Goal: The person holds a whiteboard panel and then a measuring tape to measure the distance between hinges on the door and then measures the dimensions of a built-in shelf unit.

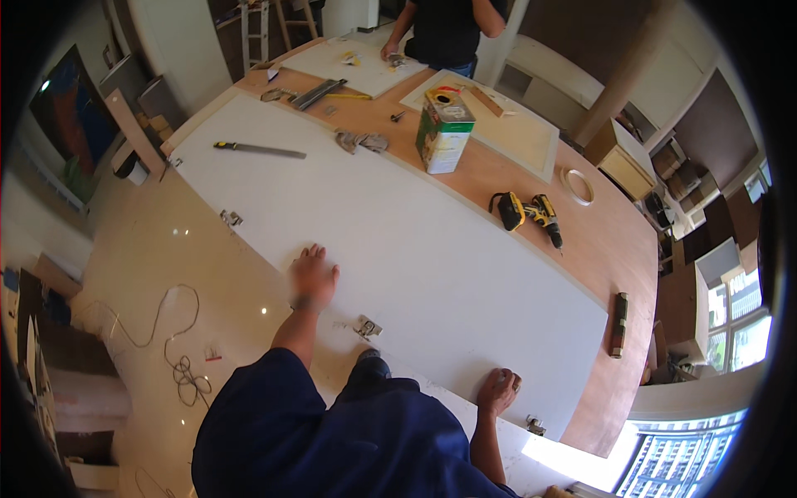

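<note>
Head view, wide fisheye: a large white panel point(432, 241) lies flat on a wood-coloured worktop point(618, 249), its long near edge toward the person. The left hand point(315, 278) rests open on the panel near this edge, fingers spread and grasping nothing. The right hand point(498, 390) is set farther right along the same edge, fingers curled; whether it grips anything cannot be told. One metal hinge point(368, 327) sits between the hands, another point(535, 426) just beside the right hand. Toward the far left of the panel lies a file point(261, 150); beyond its far edge stand a rectangular tin point(445, 137) and a yellow-and-black drill point(531, 216).
</note>
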`<action>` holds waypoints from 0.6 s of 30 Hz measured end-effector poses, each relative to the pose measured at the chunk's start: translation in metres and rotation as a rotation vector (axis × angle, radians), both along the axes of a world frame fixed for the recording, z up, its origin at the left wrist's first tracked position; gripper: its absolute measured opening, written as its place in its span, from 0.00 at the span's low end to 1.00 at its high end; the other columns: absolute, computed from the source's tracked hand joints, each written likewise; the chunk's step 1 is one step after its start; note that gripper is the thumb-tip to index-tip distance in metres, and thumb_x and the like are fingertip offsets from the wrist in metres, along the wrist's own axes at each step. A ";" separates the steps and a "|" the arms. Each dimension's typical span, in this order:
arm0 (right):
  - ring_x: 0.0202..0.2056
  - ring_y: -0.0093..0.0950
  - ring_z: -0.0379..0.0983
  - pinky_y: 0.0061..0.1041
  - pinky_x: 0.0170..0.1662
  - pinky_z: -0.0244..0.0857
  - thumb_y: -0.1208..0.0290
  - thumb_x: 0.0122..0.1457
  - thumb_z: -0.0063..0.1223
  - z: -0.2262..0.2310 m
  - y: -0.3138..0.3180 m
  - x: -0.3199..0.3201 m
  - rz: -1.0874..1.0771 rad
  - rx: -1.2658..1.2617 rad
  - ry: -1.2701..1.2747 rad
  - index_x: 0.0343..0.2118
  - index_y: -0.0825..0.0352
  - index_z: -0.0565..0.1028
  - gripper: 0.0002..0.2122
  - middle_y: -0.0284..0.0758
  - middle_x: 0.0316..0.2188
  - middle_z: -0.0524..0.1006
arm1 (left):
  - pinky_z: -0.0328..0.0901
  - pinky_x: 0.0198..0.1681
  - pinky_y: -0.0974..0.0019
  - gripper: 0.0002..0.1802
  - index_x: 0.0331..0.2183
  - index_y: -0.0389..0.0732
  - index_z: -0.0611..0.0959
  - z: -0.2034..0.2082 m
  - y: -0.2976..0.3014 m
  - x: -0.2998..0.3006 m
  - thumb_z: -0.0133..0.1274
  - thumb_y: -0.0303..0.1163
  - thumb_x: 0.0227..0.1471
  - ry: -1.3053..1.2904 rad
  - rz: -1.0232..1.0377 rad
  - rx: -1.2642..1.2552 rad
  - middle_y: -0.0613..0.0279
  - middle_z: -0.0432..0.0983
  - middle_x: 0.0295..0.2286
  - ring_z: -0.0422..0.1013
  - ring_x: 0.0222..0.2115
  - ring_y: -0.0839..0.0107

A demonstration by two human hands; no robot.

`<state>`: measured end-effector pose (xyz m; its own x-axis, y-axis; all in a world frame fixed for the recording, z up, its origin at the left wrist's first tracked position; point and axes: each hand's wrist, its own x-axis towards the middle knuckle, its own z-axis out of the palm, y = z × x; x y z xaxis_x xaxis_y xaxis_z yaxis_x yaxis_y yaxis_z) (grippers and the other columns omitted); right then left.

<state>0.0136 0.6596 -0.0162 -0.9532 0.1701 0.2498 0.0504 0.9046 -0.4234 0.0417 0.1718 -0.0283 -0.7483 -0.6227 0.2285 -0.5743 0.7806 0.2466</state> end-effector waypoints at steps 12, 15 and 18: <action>0.42 0.41 0.68 0.40 0.45 0.60 0.60 0.58 0.47 0.003 -0.006 0.000 -0.048 -0.018 -0.089 0.36 0.67 0.74 0.14 0.40 0.38 0.71 | 0.45 0.61 0.47 0.32 0.54 0.45 0.68 0.000 -0.002 0.001 0.47 0.50 0.52 0.008 -0.007 -0.047 0.63 0.58 0.58 0.51 0.60 0.61; 0.42 0.41 0.68 0.39 0.45 0.60 0.60 0.58 0.47 -0.001 -0.003 0.001 -0.041 -0.014 -0.087 0.36 0.67 0.74 0.14 0.40 0.38 0.71 | 0.44 0.61 0.47 0.31 0.54 0.45 0.68 -0.003 -0.003 0.003 0.47 0.50 0.52 0.030 -0.006 -0.058 0.63 0.58 0.58 0.51 0.60 0.61; 0.42 0.41 0.68 0.39 0.45 0.60 0.59 0.58 0.47 -0.001 -0.003 0.001 -0.036 -0.002 -0.079 0.36 0.66 0.74 0.14 0.40 0.39 0.71 | 0.44 0.61 0.47 0.32 0.55 0.45 0.68 -0.003 -0.002 0.002 0.47 0.50 0.52 0.012 0.001 -0.041 0.63 0.57 0.58 0.50 0.60 0.61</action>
